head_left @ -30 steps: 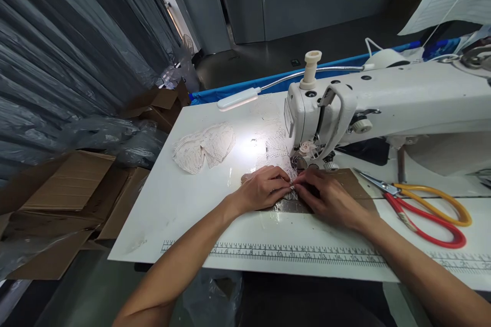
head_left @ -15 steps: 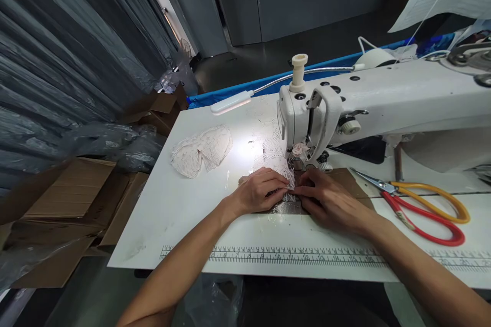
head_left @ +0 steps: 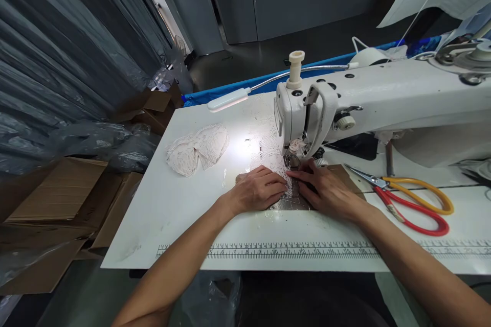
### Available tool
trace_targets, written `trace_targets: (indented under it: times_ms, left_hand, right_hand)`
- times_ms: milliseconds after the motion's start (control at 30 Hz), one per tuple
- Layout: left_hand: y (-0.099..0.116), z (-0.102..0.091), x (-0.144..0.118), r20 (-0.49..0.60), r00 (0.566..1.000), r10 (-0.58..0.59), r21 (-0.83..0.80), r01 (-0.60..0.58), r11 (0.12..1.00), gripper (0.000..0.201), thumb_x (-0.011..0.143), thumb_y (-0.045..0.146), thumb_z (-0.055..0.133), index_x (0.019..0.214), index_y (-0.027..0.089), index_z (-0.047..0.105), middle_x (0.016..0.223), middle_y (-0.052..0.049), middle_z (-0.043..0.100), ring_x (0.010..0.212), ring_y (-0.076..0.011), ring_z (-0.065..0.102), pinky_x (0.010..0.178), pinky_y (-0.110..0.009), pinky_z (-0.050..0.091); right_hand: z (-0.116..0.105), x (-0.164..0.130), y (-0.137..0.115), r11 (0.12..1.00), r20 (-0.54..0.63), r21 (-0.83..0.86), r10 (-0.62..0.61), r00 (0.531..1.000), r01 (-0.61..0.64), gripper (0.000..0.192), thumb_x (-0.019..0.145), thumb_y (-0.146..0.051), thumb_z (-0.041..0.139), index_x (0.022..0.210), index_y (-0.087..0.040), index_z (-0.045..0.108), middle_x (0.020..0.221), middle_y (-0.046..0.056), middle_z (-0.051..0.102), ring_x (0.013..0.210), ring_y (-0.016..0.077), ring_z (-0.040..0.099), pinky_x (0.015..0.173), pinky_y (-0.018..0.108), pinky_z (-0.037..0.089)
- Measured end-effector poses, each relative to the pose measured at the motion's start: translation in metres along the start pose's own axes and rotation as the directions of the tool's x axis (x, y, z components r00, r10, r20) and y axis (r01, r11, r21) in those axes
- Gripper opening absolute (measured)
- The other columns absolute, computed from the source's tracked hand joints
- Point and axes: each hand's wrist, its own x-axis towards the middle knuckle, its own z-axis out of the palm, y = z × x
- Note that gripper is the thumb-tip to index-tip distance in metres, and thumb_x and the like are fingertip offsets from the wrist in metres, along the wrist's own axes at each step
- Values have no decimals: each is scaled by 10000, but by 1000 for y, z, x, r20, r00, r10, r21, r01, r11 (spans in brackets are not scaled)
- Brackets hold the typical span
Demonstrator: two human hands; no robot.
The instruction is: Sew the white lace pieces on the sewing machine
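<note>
White lace fabric (head_left: 273,162) lies flat under the head of the white sewing machine (head_left: 295,112), beside the needle area. My left hand (head_left: 259,189) rests on the lace from the left, its fingers bent, pressed together and closed on the material. From the right, my right hand (head_left: 326,189) reaches close to the presser foot; its fingertips are closed at the lace's right edge, and the grip is partly hidden. A small pale fabric rose (head_left: 296,146) is attached to the machine head just above the needle. Beneath both hands is a shiny metal plate (head_left: 293,203).
A finished-looking lace piece with two cups (head_left: 197,149) lies on the left of the white table (head_left: 169,230). Scissors (head_left: 399,191) with red and yellow handles lie right of my right hand. A lamp (head_left: 229,99) lights the cloth. Cardboard boxes (head_left: 57,189) stand left.
My hands have drawn slightly apart at the lace edge; the right fingertips moved up toward the presser foot. The whole view has shifted a little.
</note>
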Motion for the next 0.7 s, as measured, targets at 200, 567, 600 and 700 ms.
trace_targets:
  times_ms: [200,567,600,700]
  left_hand:
    - [0,2,-1,7,1000,28,92,-28,995,137,923,174,528,863,186,650,1000,-39,694,798,-133,618,802,-321,498]
    - [7,-20,12,273,960,58,59,-77,995,178,867,217,526,904,154,689,888,-68,672,781,-172,591,792,-341,435]
    - [7,-21,14,295,954,55,56,-75,996,184,855,238,534,881,150,693,871,-74,666,779,-180,589,795,-347,436]
    - [9,-21,16,301,953,22,68,-44,997,211,836,285,542,831,137,693,851,-90,653,773,-195,584,801,-367,439]
  right_hand:
    - [1,-2,-1,1000,-3,-2,-7,1000,7,394,924,-275,453,1292,-254,592,1039,115,517,871,211,575,810,404,527]
    - [0,-3,4,992,-13,-11,-122,992,122,341,900,-282,497,1197,-269,664,1098,113,555,984,236,556,860,420,510]
    - [0,-3,3,992,-21,-23,-122,992,121,342,899,-281,495,1196,-267,664,1093,112,561,984,238,558,858,420,510]
    - [2,-4,2,992,-45,-54,-120,992,118,346,900,-272,481,1194,-268,663,1093,113,568,981,240,566,846,415,516]
